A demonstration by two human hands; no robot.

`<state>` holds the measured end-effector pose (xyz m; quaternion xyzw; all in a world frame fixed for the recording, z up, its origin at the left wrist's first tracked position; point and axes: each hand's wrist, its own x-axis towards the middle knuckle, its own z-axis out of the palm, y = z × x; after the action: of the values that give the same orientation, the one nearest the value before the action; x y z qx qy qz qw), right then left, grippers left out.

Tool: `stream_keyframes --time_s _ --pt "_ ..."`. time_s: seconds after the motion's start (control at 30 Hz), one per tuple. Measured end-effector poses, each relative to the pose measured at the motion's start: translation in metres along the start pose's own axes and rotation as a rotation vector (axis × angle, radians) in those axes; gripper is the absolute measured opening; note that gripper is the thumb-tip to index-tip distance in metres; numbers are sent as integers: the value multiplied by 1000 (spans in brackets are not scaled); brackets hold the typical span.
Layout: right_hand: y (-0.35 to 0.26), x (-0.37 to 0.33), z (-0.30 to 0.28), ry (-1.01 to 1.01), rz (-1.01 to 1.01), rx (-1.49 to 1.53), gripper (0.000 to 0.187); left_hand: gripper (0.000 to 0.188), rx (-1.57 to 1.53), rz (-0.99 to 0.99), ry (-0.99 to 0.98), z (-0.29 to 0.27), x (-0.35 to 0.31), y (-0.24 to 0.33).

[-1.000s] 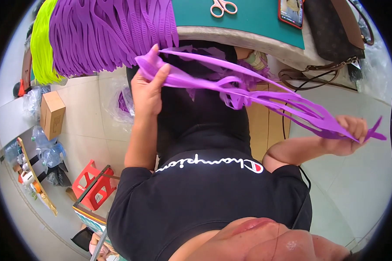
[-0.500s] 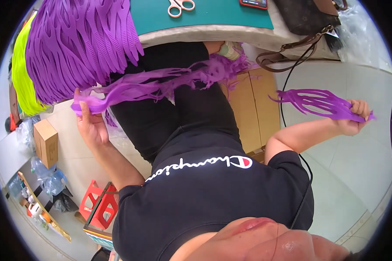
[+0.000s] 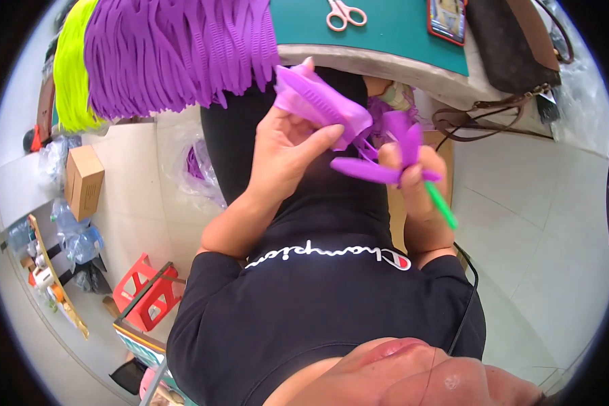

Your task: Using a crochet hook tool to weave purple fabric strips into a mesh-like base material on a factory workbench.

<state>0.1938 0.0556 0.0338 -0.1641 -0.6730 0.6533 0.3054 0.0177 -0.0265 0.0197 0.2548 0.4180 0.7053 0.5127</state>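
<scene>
Purple sheet pinched in left hand, between thumb and fingers; right hand holding purple strips, green stick.

Floor: big pale tiles with thin lines between them, a bit shiny.
Table: green on top, with a pale strip along the near edge.
Stool: bright red, with holes in it, over on the left.
Box: brown cardboard, sitting on the floor.
Bottles: big, bluish and see-through, near the box.
Board: long, thin and tan, with little things beside it.
Light: bright and white.
</scene>
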Motion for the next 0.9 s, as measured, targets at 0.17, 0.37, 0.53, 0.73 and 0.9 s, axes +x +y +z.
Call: stream_keyframes --time_s 0.17,0.37,0.53,0.73,0.9 --pt "27 16 19 -130 -259 -206 49 71 43 -5 -6 -2 -4 2" --pt "25 23 14 -228 -224 -185 48 68 1 -6 -18 -8 -6 1" --pt "29 20 17 -200 -261 -244 48 68 -35 -32 -41 -9 -6 1" --pt "20 21 13 -276 -305 -275 34 67 -18 12 -54 -4 -9 2" --pt "18 20 12 -295 -272 -307 31 65 52 59 -57 -3 -9 3"
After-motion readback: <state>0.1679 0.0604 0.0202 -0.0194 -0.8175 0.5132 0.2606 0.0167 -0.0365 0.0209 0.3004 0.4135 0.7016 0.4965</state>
